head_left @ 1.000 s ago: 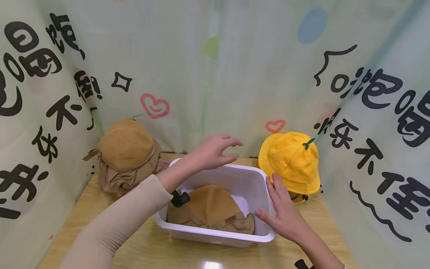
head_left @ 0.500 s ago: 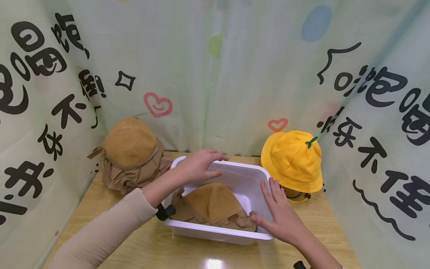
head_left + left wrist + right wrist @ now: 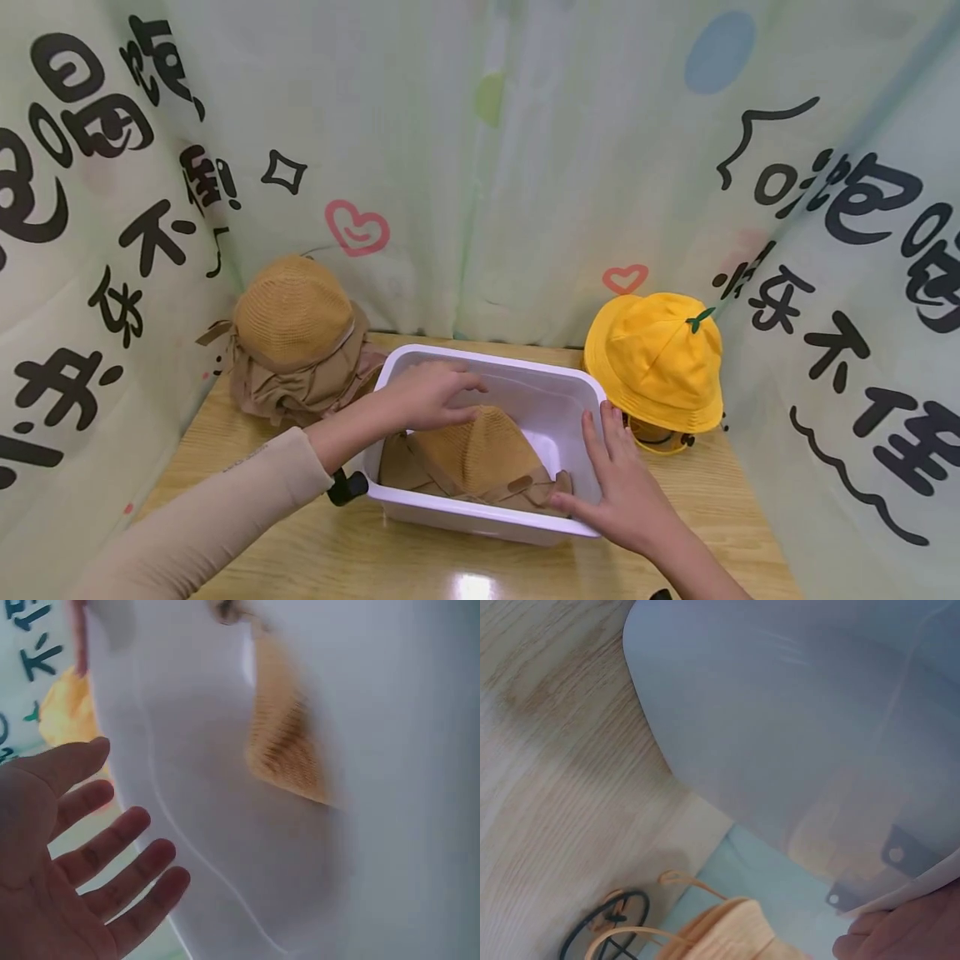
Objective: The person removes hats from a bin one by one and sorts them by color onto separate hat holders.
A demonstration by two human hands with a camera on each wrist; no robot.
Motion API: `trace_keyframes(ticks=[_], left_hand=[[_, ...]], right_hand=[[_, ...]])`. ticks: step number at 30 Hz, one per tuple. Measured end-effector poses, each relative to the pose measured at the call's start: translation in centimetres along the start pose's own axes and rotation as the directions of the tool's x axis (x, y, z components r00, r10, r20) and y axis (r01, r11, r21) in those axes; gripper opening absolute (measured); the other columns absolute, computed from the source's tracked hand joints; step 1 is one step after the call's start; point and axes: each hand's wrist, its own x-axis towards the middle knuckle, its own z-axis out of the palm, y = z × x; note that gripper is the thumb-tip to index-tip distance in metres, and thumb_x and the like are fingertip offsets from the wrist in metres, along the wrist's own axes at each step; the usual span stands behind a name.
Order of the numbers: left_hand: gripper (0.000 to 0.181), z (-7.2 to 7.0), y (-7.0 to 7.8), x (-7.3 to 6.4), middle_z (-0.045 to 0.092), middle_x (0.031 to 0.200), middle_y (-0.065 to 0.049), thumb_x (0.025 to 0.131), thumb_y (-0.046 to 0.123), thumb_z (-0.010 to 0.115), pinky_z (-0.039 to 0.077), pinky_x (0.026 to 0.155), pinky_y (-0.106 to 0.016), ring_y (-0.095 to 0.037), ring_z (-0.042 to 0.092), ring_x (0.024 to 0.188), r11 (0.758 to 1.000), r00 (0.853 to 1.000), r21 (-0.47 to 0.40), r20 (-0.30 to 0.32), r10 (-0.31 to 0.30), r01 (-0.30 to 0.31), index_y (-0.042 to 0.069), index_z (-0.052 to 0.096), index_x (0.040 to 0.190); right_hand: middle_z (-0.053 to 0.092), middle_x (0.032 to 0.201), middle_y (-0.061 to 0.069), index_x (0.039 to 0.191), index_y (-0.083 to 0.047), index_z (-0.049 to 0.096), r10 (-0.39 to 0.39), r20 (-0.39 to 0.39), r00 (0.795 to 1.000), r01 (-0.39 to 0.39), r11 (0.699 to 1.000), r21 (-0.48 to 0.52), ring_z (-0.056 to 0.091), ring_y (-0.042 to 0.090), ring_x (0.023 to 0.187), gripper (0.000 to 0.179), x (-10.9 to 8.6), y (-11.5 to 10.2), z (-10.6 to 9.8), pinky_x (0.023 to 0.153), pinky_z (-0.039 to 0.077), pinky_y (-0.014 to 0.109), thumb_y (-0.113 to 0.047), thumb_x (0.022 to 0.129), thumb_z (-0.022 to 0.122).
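Observation:
A white plastic bin stands on the table with a tan woven sun hat with a brown cloth brim folded inside it. My left hand hangs over the bin's left part, fingers loosely spread and holding nothing. In the left wrist view the left hand shows its palm beside the bin wall, with the woven crown further off. My right hand rests on the bin's right rim, fingers straight and thumb toward the near corner. Only part of the right hand shows at the rim in the right wrist view.
Left of the bin sits another tan sun hat with a brown cloth brim. A yellow bucket hat with a green sprout stands close to the bin's right side. Printed curtains hang around the wooden table.
My left hand has come down and left, from above the bin's far rim to low over the bin. My right hand stays at the right rim, fingers sliding only slightly.

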Motion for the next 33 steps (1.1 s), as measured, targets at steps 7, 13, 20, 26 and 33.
trace_keyframes(ticks=[7,13,20,26,33], left_hand=[[0.038,0.9,-0.1,0.0,0.067,0.126,-0.001,0.093,0.036,0.069,0.054,0.088,-0.046,-0.023,0.064,0.113,1.000,0.994,0.006,0.110,-0.001,0.000,0.024,0.066,0.129],[0.046,1.6,0.4,0.8,0.067,0.128,0.000,0.091,0.041,0.071,0.055,0.085,-0.048,-0.023,0.063,0.115,0.994,0.958,0.112,0.284,-0.039,0.007,0.032,0.062,0.135],[0.054,0.5,0.9,1.4,0.065,0.132,0.001,0.091,0.044,0.070,0.054,0.088,-0.046,-0.022,0.062,0.118,0.982,0.922,0.186,0.386,-0.041,-0.034,0.036,0.054,0.142],[0.048,-0.3,1.6,3.4,0.065,0.133,0.002,0.094,0.042,0.067,0.053,0.091,-0.044,-0.019,0.063,0.117,0.989,0.934,0.135,0.358,0.011,-0.064,0.031,0.058,0.140],[0.045,1.4,1.5,5.4,0.062,0.137,0.004,0.095,0.043,0.066,0.049,0.098,-0.045,-0.020,0.059,0.123,0.990,0.900,0.140,0.432,-0.068,0.007,0.033,0.060,0.138]], right_hand=[[-0.001,0.166,0.023,0.159,-0.005,0.019,-0.018,-0.006,1.000,0.018,1.000,-0.011,0.001,0.042,0.152,0.117,0.1,0.1,-0.1,0.122,0.012,0.054,-0.068,0.076,0.072],[-0.002,0.166,0.021,0.160,-0.008,0.018,-0.004,-0.010,1.000,0.004,1.000,-0.003,0.000,0.042,0.152,0.115,0.1,0.1,0.0,0.119,0.016,0.059,-0.064,0.076,0.074],[-0.001,0.166,0.022,0.160,-0.010,0.018,-0.005,-0.011,1.000,0.005,1.000,0.001,0.000,0.041,0.153,0.114,-0.1,-0.1,0.2,0.121,0.015,0.056,-0.068,0.077,0.071],[-0.002,0.166,0.021,0.161,-0.012,0.017,-0.008,-0.007,1.000,0.008,1.000,-0.002,0.000,0.043,0.152,0.114,-0.2,0.0,0.1,0.118,0.018,0.060,-0.068,0.077,0.072],[-0.002,0.167,0.020,0.161,-0.013,0.019,-0.007,-0.006,1.000,0.007,1.000,0.007,0.000,0.042,0.152,0.112,-0.1,0.0,0.1,0.119,0.018,0.059,-0.066,0.078,0.072]])
